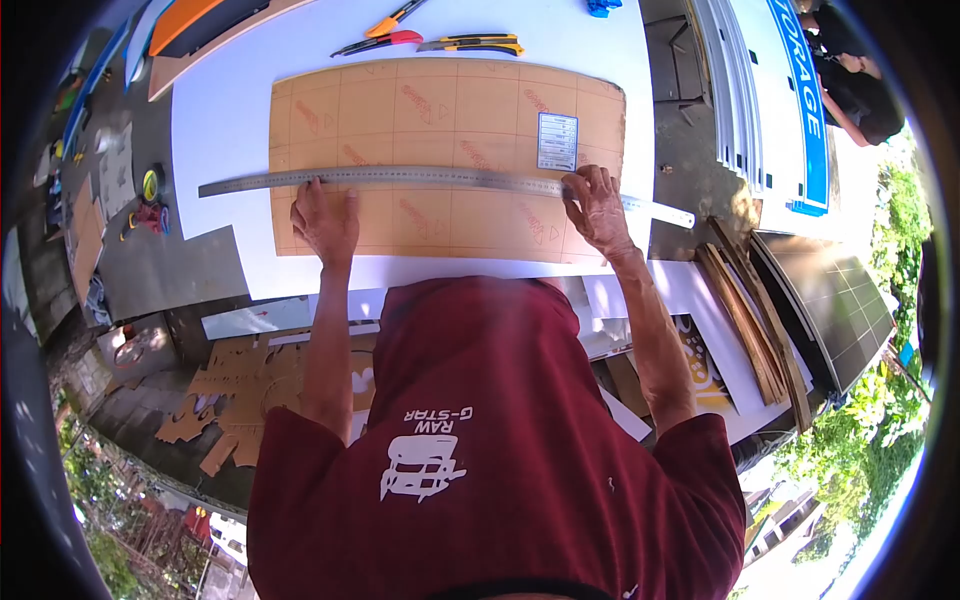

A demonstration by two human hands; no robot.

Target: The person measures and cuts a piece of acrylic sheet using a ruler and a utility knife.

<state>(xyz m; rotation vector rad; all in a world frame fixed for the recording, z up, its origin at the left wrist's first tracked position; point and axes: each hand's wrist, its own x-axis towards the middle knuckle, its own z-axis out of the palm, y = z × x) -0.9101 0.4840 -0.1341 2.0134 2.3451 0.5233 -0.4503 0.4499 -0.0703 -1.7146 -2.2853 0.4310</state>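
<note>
We see the left hand [328, 225] with its thumb held apart from the fingers and its fingertips at a long metal ruler [430, 175], near the ruler's left end. The right hand [600, 212] has its fingers bent at the same ruler, towards the right end; we cannot tell whether it pinches the metal or only presses on it.

The ruler lies across a brown sheet [365, 115] marked with a grid and red print, and we note that it overhangs the sheet on both sides, its right end also reaching past the edge of the white surface [225, 125] beneath. A printed label [557, 141] lies on the sheet, just above the right hand.

Beyond the sheet's far edge we find a yellow-and-black cutter [472, 43], a red-handled tool [377, 42] and an orange-handled tool [395, 18], lying close together. A small blue object [603, 7] sits farther to the right, partly cut off by the frame.

Nearer the periphery, we observe an orange panel [185, 24] at upper left, cut brown pieces [235, 385] at lower left, wooden strips [745, 325] at right, and a blue sign [812, 120] at upper right, beside which another person [862, 100] in dark clothing is partly visible.
</note>
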